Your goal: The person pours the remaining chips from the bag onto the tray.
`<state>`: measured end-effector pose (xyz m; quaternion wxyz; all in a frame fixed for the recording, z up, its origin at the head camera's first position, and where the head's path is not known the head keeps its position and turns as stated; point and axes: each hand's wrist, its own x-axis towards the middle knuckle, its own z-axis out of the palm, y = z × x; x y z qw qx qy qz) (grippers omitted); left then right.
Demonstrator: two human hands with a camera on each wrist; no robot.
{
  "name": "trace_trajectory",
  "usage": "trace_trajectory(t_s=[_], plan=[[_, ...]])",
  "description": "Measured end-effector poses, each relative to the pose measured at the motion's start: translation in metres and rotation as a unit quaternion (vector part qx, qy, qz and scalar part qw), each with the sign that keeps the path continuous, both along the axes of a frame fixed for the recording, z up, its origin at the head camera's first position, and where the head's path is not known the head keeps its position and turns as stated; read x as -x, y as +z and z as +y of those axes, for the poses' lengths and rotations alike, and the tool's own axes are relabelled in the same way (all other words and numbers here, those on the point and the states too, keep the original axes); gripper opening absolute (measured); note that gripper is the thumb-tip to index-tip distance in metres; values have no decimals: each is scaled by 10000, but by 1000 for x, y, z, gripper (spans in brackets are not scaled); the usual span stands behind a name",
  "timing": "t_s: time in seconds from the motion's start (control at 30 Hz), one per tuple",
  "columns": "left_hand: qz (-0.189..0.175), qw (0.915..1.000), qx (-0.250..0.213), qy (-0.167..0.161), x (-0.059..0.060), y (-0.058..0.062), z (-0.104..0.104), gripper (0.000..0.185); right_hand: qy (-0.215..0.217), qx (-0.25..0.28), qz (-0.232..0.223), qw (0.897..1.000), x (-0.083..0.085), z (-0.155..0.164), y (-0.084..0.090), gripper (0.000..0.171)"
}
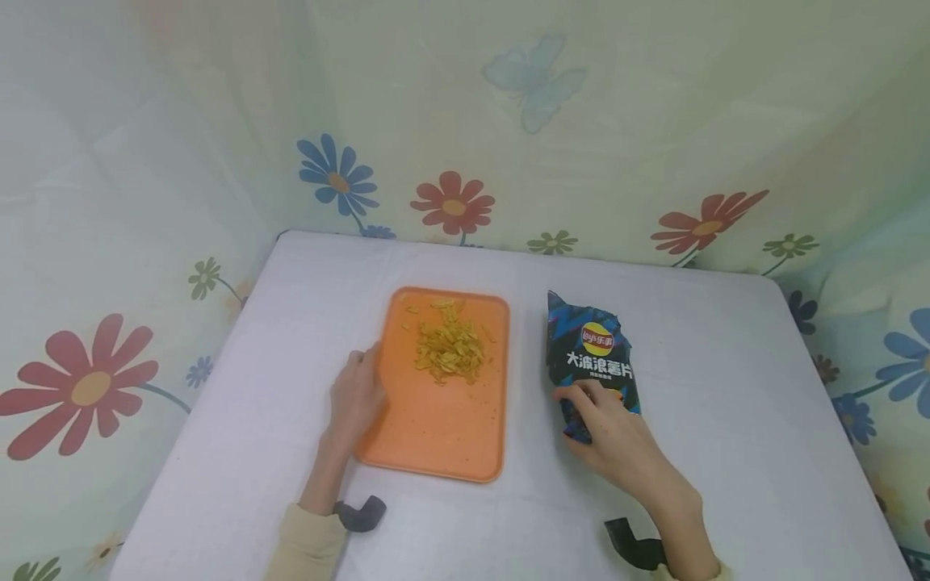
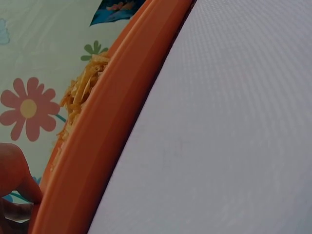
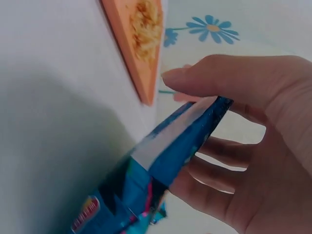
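Observation:
An orange tray (image 1: 436, 432) lies on the table with a heap of thin yellow chip pieces (image 1: 450, 347) in its far half and crumbs lower down. My left hand (image 1: 356, 399) grips the tray's left rim; the left wrist view shows its fingers (image 2: 14, 170) bent at the edge. To the right of the tray is a dark blue chip bag (image 1: 584, 339) with a yellow and red logo. My right hand (image 1: 606, 428) holds the bag's near end between thumb and fingers, also seen from the side in the right wrist view. The bag's opening, if any, cannot be made out.
A white cloth covers the table (image 1: 726, 387). Behind and at both sides hangs a pale curtain (image 1: 625, 121) printed with flowers and a butterfly. Dark curved mounts (image 1: 361, 514) sit at both wrists.

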<state>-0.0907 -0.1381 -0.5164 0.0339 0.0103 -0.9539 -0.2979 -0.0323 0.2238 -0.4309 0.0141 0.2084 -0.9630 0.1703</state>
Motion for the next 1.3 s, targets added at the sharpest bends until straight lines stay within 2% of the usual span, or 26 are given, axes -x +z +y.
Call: trace_trajectory(t_s=[0.2, 0.4, 0.6, 0.73, 0.83, 0.93, 1.0, 1.07, 1.13, 1.2, 1.3], plan=[[-54, 10000, -4, -1, 1, -1, -1, 50, 103, -137, 30, 9998, 5, -18, -20, 55], [-54, 10000, -43, -26, 1, -4, -1, 50, 44, -296, -294, 9991, 5, -28, -37, 49], [-96, 9999, -61, -25, 2, -3, 0, 50, 46, -215, -295, 9993, 0, -31, -47, 53], [-154, 9999, -28, 25, 4, -1, 0, 52, -13, -144, -418, 9990, -1, -32, -49, 59], [-243, 9997, 10, 31, 4, 1, 0, 53, -144, -81, -815, 9965, -2, -33, -46, 62], [-353, 9994, 46, 0, 5, 3, -2, 54, -296, 99, -1214, 9921, -4, -31, -40, 59], [-451, 9990, 50, -14, 4, 6, -3, 53, -354, 273, -1264, 9910, -6, -30, -35, 55], [-511, 9987, 41, -26, 4, 9, -3, 51, -277, 540, -998, 9932, -6, -28, -29, 48], [-431, 9990, 75, -85, 4, 12, -4, 50, -146, 832, -494, 9952, -5, -26, -25, 41], [-206, 9995, 108, -197, 5, 17, -3, 49, -3, 1080, 139, 9941, 0, -24, -21, 36], [380, 9973, 253, -582, 8, 24, 1, 48, 21, 1303, 838, 9879, 8, -22, -16, 39]])
